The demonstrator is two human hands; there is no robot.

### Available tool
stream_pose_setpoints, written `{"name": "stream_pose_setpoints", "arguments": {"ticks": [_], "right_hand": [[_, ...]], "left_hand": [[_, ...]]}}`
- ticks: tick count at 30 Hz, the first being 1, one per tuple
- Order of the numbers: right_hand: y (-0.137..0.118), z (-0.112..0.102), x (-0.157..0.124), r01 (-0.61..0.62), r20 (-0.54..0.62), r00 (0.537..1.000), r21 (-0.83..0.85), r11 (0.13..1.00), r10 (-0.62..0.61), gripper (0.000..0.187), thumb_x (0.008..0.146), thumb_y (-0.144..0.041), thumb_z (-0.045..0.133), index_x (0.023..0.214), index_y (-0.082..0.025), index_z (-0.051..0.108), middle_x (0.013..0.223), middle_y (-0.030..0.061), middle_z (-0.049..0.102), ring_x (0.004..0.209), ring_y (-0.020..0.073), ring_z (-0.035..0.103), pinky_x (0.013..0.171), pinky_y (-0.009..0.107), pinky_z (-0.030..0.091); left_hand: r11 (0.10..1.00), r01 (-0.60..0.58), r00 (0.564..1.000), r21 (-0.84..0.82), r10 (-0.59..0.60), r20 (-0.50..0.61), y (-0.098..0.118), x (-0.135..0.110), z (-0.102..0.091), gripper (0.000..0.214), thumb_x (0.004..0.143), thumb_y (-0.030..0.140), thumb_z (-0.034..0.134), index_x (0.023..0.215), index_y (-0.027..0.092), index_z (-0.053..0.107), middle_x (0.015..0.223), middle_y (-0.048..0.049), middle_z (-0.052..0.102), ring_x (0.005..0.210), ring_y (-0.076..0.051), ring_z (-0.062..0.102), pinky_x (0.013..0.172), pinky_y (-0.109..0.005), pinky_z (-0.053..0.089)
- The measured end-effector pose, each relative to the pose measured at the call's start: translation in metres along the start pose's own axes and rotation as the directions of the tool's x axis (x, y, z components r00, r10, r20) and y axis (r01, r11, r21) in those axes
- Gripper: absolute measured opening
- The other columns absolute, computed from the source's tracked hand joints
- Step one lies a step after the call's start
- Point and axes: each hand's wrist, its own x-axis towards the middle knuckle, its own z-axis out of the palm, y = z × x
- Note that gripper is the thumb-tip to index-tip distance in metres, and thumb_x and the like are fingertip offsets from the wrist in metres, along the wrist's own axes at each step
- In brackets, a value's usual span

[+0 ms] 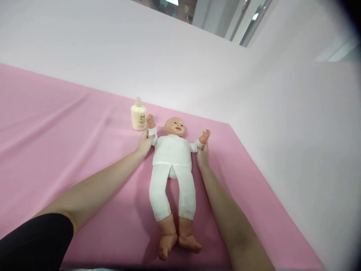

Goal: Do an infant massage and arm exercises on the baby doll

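A baby doll [172, 152] with a white cloth body lies on its back, head away from me and feet toward me. Its bare vinyl hands stick up on both sides of the head. My left hand [145, 143] is closed round the doll's arm on the left, at the white sleeve below its hand. On the other side, my right hand [202, 154] grips the doll's right-hand-side arm near the wrist. Part of my fingers on each side is hidden behind the doll's arms. A cream-coloured bottle [138, 116] with a pale top stands upright just beyond my left hand.
Pink sheeting [93, 139] with a few creases covers the surface under the doll. A white wall [118, 49] rises along the back edge, and another white wall [282, 124] borders the right side. A window opening [214, 15] shows at the top.
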Motion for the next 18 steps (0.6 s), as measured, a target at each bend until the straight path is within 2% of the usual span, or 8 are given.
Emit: {"name": "stream_pose_setpoints", "arguments": {"ticks": [2, 4, 7, 10, 14, 16, 18], "right_hand": [[-0.007, 0.003, -0.003, 0.027, 0.055, 0.998, 0.0, 1.0, -0.027, 0.054, 0.079, -0.022, 0.046, 0.133, -0.022, 0.046, 0.139, 0.0053, 0.05, 0.127, 0.0213, 0.046, 0.111, 0.045, 0.033], [-0.01, 0.006, -0.006, 0.085, 0.129, 0.989, -0.046, 0.995, -0.078, 0.043, 0.078, -0.02, 0.045, 0.119, -0.023, 0.059, 0.127, 0.0043, 0.06, 0.12, 0.0207, 0.051, 0.11, 0.044, 0.034], [-0.009, 0.009, -0.008, 0.15, 0.172, 0.976, -0.104, 0.983, -0.131, 0.041, 0.075, -0.015, 0.043, 0.109, -0.023, 0.063, 0.118, 0.0041, 0.063, 0.115, 0.02, 0.053, 0.109, 0.042, 0.035], [-0.007, 0.008, -0.008, 0.078, 0.135, 0.989, -0.089, 0.993, -0.065, 0.046, 0.074, -0.015, 0.042, 0.117, -0.023, 0.057, 0.124, 0.0053, 0.06, 0.118, 0.0202, 0.052, 0.108, 0.044, 0.036], [0.002, 0.004, -0.004, -0.072, -0.001, 0.997, 0.005, 0.997, 0.072, 0.056, 0.076, -0.021, 0.045, 0.132, -0.023, 0.041, 0.134, 0.0075, 0.052, 0.121, 0.0213, 0.05, 0.106, 0.045, 0.039], [0.011, 0.001, 0.0, -0.067, -0.085, 0.994, 0.007, 0.998, 0.067, 0.065, 0.077, -0.025, 0.047, 0.139, -0.022, 0.031, 0.141, 0.0101, 0.045, 0.127, 0.0228, 0.045, 0.106, 0.046, 0.038], [0.021, -0.001, 0.003, -0.027, -0.121, 0.992, -0.018, 0.999, 0.024, 0.068, 0.08, -0.03, 0.044, 0.144, -0.019, 0.022, 0.144, 0.0135, 0.04, 0.13, 0.0244, 0.043, 0.105, 0.047, 0.039]], "left_hand": [[0.993, -0.078, 0.982, 0.087, 0.062, 0.178, 0.006, -0.005, 0.002, 0.043, 0.071, 0.019, 0.057, 0.115, 0.021, 0.059, 0.115, -0.0066, 0.064, 0.108, -0.026, 0.058, 0.099, -0.046, 0.044], [0.968, -0.176, 0.946, 0.176, 0.118, 0.301, 0.011, -0.009, 0.003, 0.048, 0.07, 0.014, 0.056, 0.117, 0.022, 0.061, 0.12, -0.0056, 0.063, 0.114, -0.026, 0.055, 0.106, -0.047, 0.038], [0.945, -0.236, 0.928, 0.226, 0.15, 0.34, 0.018, -0.012, 0.004, 0.05, 0.071, 0.011, 0.053, 0.119, 0.024, 0.061, 0.122, -0.0044, 0.062, 0.117, -0.025, 0.053, 0.107, -0.045, 0.036], [0.96, -0.183, 0.948, 0.21, 0.116, 0.295, 0.018, -0.013, 0.003, 0.046, 0.075, 0.016, 0.056, 0.121, 0.023, 0.058, 0.123, -0.0057, 0.061, 0.114, -0.025, 0.054, 0.103, -0.044, 0.04], [0.986, -0.078, 0.991, 0.151, 0.059, 0.123, 0.008, -0.01, 0.002, 0.045, 0.078, 0.026, 0.058, 0.121, 0.021, 0.05, 0.113, -0.0071, 0.061, 0.107, -0.024, 0.056, 0.097, -0.043, 0.044], [0.997, -0.045, 0.998, 0.069, 0.042, 0.046, 0.002, -0.006, 0.001, 0.045, 0.078, 0.027, 0.057, 0.122, 0.024, 0.045, 0.111, -0.0057, 0.059, 0.105, -0.022, 0.056, 0.096, -0.041, 0.045], [1.0, -0.017, 0.999, -0.008, 0.017, -0.032, -0.004, -0.001, 0.0, 0.046, 0.077, 0.026, 0.058, 0.121, 0.028, 0.042, 0.113, -0.0047, 0.057, 0.11, -0.022, 0.054, 0.098, -0.04, 0.045]]}}
